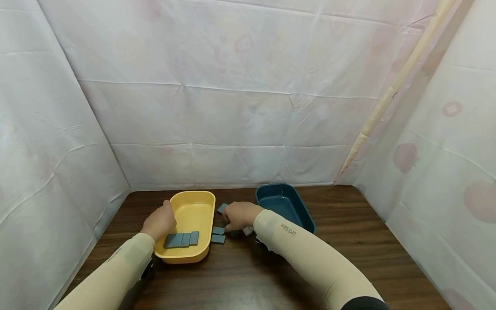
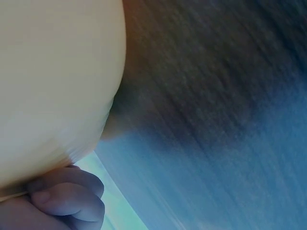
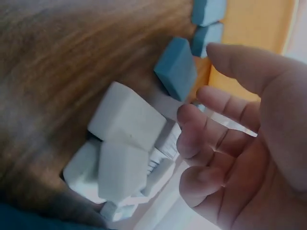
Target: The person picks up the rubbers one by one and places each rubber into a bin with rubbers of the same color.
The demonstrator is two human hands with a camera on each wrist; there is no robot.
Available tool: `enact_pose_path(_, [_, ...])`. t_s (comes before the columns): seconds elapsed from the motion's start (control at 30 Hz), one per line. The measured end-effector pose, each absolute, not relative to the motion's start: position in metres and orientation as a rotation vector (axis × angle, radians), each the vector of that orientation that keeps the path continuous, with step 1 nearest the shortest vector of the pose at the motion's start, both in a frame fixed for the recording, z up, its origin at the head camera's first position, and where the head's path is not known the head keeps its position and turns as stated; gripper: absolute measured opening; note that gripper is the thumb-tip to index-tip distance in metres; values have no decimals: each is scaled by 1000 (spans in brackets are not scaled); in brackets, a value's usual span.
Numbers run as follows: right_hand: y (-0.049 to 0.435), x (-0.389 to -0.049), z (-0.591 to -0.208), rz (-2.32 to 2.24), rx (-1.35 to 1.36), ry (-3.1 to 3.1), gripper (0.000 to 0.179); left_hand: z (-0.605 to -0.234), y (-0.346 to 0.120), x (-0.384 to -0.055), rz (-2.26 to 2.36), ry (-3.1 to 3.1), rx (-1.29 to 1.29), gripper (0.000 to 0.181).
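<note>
My left hand (image 1: 159, 220) grips the left rim of a yellow tray (image 1: 195, 211), its fingers curled over the edge in the left wrist view. Inside the tray, near its front, several blue-grey tiles (image 1: 181, 240) lie side by side in a row. My right hand (image 1: 241, 214) hovers just right of the tray with loosely bent fingers and nothing between thumb and fingertips. Close by in the right wrist view are a blue tile (image 3: 176, 69) and a heap of white tiles (image 3: 127, 117), one with dark markings. In the head view my right hand partly hides these tiles.
A dark blue tray (image 1: 280, 204) stands behind and to the right of my right forearm. Two blue tiles lie against the yellow tray's right side, the nearer tile (image 1: 218, 239) in front. White cloth walls (image 1: 232, 107) enclose the brown wooden table (image 1: 240, 280).
</note>
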State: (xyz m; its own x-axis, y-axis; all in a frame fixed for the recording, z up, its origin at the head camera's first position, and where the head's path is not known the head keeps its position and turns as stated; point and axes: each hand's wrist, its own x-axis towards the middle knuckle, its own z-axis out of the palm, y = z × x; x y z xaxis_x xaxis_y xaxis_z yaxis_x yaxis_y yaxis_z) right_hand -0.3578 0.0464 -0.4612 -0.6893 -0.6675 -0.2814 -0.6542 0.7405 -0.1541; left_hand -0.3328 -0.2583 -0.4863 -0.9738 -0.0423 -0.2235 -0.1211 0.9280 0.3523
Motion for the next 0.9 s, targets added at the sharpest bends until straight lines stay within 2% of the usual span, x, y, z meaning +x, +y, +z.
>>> enact_pose_path(0.23, [51,-363,-458,-91,-1135,2516,32,-488,-260,-335,537,2885,-114,69])
enact_pose_path(0.6, [51,-363,-456,-52,-1187,2588,15,-492,-260,-335,534,2879,-99,71])
enact_pose_path(0.9, [31,-366,-434,-309,-1250,2704,13,-492,-261,-337,537,2877,-113,70])
